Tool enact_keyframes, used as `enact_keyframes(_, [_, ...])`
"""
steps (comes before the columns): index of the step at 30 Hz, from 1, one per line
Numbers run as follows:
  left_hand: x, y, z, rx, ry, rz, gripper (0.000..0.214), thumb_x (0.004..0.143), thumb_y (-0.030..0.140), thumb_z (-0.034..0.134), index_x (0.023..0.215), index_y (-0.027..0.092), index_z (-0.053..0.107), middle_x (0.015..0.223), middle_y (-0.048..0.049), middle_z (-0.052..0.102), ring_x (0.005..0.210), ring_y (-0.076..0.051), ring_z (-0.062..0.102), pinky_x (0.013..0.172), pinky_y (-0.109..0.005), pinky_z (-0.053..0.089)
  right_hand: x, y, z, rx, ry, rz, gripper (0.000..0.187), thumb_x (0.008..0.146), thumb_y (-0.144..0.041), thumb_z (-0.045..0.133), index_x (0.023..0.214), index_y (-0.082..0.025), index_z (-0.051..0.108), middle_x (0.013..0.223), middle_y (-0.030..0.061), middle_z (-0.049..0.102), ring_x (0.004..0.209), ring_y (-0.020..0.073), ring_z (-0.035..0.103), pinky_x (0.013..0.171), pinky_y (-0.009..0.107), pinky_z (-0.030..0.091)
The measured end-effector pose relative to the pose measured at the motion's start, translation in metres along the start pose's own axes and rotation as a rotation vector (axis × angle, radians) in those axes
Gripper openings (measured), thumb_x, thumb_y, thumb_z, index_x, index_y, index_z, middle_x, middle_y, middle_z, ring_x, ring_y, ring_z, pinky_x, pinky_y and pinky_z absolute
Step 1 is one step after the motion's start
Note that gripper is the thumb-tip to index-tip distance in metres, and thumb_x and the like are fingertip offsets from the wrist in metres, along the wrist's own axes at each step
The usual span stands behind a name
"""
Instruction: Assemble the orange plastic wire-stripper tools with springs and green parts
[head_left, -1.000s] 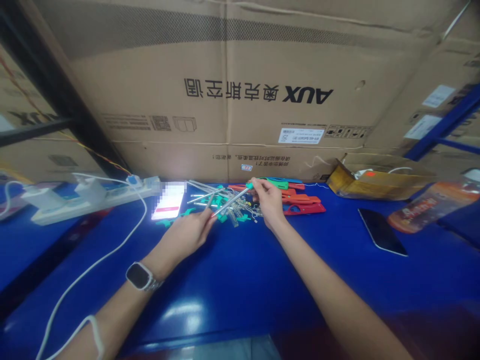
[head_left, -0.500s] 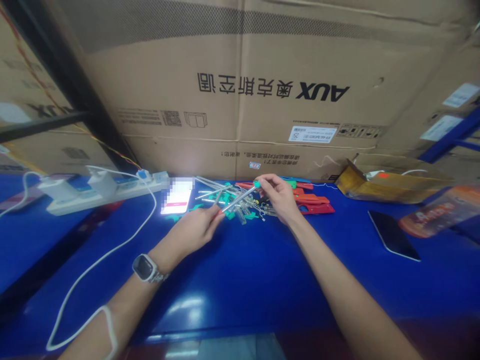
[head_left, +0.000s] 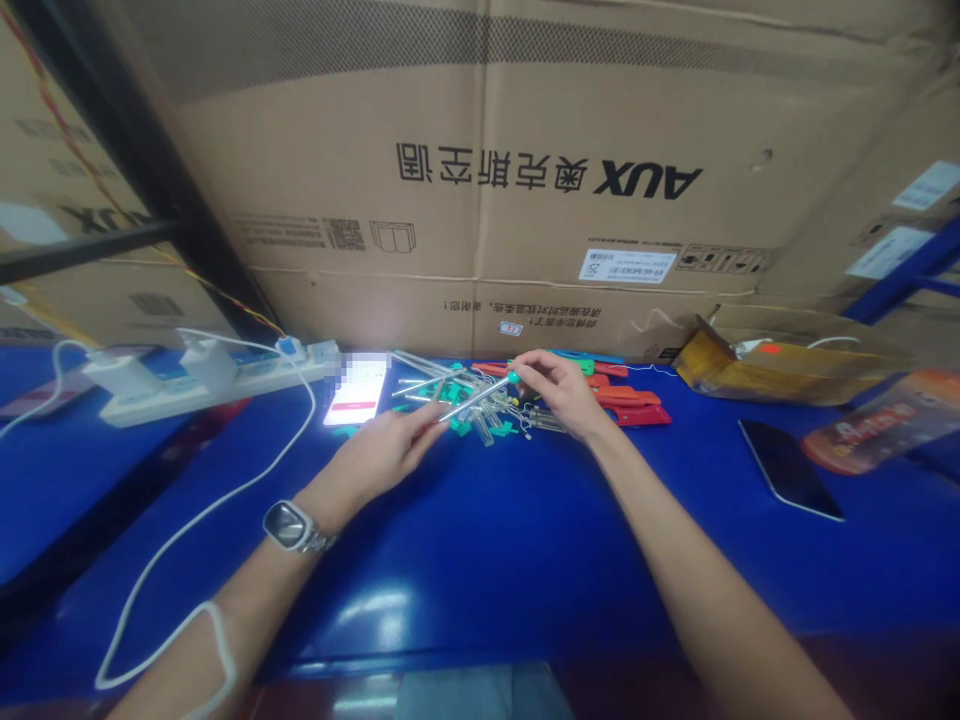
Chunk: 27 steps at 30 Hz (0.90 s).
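A slim silvery tube point(head_left: 478, 397) with a green end piece point(head_left: 514, 377) slants between my two hands. My left hand point(head_left: 394, 440) is closed on its lower left end, with the thumb and fingers pinched together. My right hand point(head_left: 559, 392) pinches the green end at the upper right. Beneath and behind the tube lies a pile of clear tubes point(head_left: 487, 432) and small green plastic parts point(head_left: 504, 429), partly hidden by my hands. Orange and red flat pieces point(head_left: 628, 398) lie just right of my right hand.
A lit phone point(head_left: 358, 390) lies left of the pile, near a white power strip point(head_left: 225, 385) with a trailing cable. At right are a dark phone point(head_left: 789, 470), an orange-capped container point(head_left: 877, 425) and an open carton point(head_left: 787, 350). A large cardboard box point(head_left: 337, 170) stands behind.
My left fingers have shifted slightly up on the tube, and the orange-red tip that showed beside them is out of sight. Both hands keep their hold.
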<state>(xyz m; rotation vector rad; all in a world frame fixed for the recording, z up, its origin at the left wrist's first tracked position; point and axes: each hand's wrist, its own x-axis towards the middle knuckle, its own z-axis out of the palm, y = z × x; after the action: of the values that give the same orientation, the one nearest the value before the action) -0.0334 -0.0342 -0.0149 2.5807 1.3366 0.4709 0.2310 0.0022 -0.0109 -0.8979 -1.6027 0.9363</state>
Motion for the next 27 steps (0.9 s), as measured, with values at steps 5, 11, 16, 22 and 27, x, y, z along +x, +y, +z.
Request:
enact_keyframes(5, [0.001, -0.004, 0.002, 0.070, 0.074, -0.028, 0.038, 0.104, 0.047, 0.033, 0.095, 0.022, 0.061, 0.059, 0.0003, 0.055, 0.054, -0.018, 0.056, 0.055, -0.026, 0.028, -0.002, -0.004, 0.005, 0.005, 0.038, -0.059, 0.024, 0.084, -0.047, 0.067, 0.088, -0.023, 0.067, 0.072, -0.0014, 0.061, 0.065, 0.0133, 0.056, 0.065, 0.030, 0.048])
enact_keyframes(11, [0.000, -0.001, 0.004, 0.093, 0.086, -0.032, 0.035, 0.103, 0.044, 0.034, 0.092, 0.022, 0.059, 0.059, 0.0000, 0.054, 0.053, -0.019, 0.055, 0.055, -0.028, 0.026, -0.002, -0.005, 0.009, 0.041, 0.077, -0.038, 0.026, 0.082, -0.049, 0.069, 0.089, -0.023, 0.068, 0.069, -0.0018, 0.062, 0.065, 0.0141, 0.057, 0.068, 0.032, 0.050])
enact_keyframes(16, [0.000, 0.000, 0.001, 0.062, 0.052, -0.018, 0.033, 0.103, 0.041, 0.035, 0.091, 0.022, 0.058, 0.058, 0.0010, 0.052, 0.052, -0.018, 0.053, 0.055, -0.028, 0.027, -0.001, -0.006, -0.003, 0.049, -0.011, 0.033, 0.026, 0.078, -0.048, 0.074, 0.085, -0.023, 0.070, 0.070, -0.0016, 0.063, 0.065, 0.0137, 0.057, 0.067, 0.032, 0.050])
enact_keyframes(22, [-0.001, -0.001, 0.000, 0.043, 0.043, 0.005, 0.030, 0.102, 0.039, 0.037, 0.092, 0.022, 0.059, 0.056, 0.0018, 0.050, 0.051, -0.018, 0.051, 0.055, -0.028, 0.028, 0.000, -0.009, -0.011, -0.013, -0.106, 0.039, 0.023, 0.079, -0.043, 0.075, 0.085, -0.022, 0.071, 0.070, -0.0009, 0.065, 0.066, 0.0137, 0.059, 0.067, 0.031, 0.049])
enact_keyframes(27, [-0.002, -0.001, 0.003, 0.046, 0.075, -0.013, 0.032, 0.103, 0.040, 0.036, 0.091, 0.022, 0.059, 0.057, 0.0012, 0.050, 0.051, -0.017, 0.050, 0.055, -0.028, 0.027, 0.001, -0.001, -0.003, 0.141, -0.055, 0.084, 0.026, 0.079, -0.046, 0.075, 0.081, -0.022, 0.068, 0.064, -0.0024, 0.061, 0.058, 0.0117, 0.056, 0.061, 0.030, 0.048])
